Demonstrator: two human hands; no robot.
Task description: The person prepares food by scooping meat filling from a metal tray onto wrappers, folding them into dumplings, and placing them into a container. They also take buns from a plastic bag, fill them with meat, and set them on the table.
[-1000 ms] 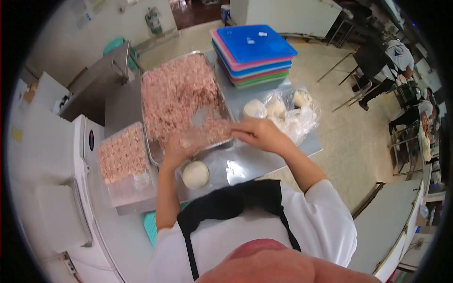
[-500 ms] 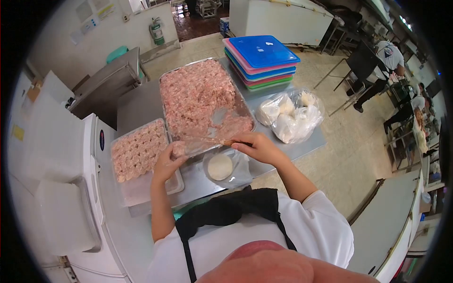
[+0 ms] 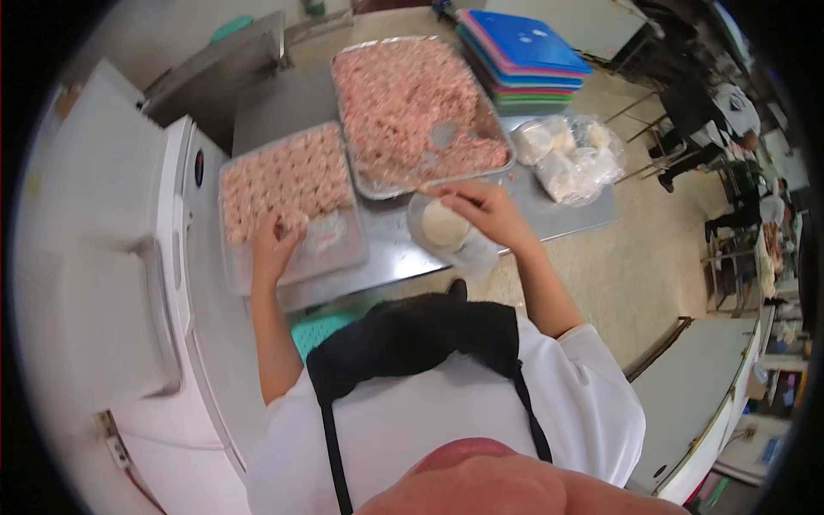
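My left hand [image 3: 275,247] is at the near rows of a clear plastic tray [image 3: 330,264], its fingers closed around a small meat-filled dumpling [image 3: 293,225]. Rows of similar dumplings [image 3: 283,176] fill the tray's far part. In my right hand [image 3: 491,210] is a wooden-handled spatula [image 3: 419,184], its thin blade pointing left along the near rim of a metal tray [image 3: 390,190]. That tray holds ground meat mix [image 3: 408,103], scraped thin at the near right. Just below my right hand, a stack of round white wrappers [image 3: 445,225] lies on a plastic bag [image 3: 476,256].
Plastic bags of round white wrappers [image 3: 571,159] lie at the table's right. Behind them rises a stack of coloured lids [image 3: 528,51]. A white refrigerator [image 3: 184,257] stands at the left. Other people [image 3: 730,112] work at far right.
My left hand has moved from the metal tray's near corner to the dumpling tray with the dumpling. My right hand still holds the spatula near the wrappers. The camera view has shifted.
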